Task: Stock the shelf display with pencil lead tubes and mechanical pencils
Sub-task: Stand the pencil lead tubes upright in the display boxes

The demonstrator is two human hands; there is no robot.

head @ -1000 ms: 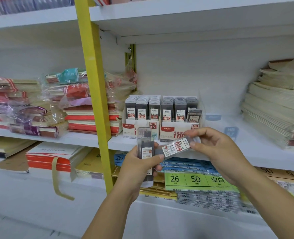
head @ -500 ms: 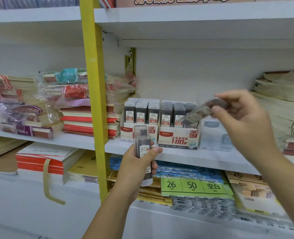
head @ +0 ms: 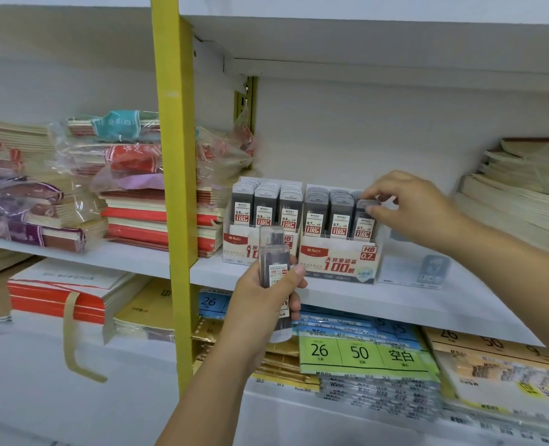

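Two white and red display boxes of grey pencil lead tubes stand on the middle shelf: the 0.5 box (head: 239, 244) on the left and the 0.7 box (head: 337, 257) on the right. My right hand (head: 408, 206) pinches the top of a lead tube (head: 365, 220) standing upright in the rightmost front slot of the 0.7 box. My left hand (head: 263, 304) is in front of the shelf edge, gripping a small stack of clear lead tubes (head: 274, 257) upright. No mechanical pencils are visible.
A yellow upright post (head: 173, 188) divides the shelving. Stacks of notebooks (head: 131, 217) lie left of the boxes, cream paper stacks (head: 524, 194) at the far right. A flat clear package (head: 418, 268) lies right of the 0.7 box. Label sheets (head: 360, 352) fill the lower shelf.
My right hand carried one tube from my left hand up to the 0.7 box and now stands it upright in the right front slot. My left hand stayed put.
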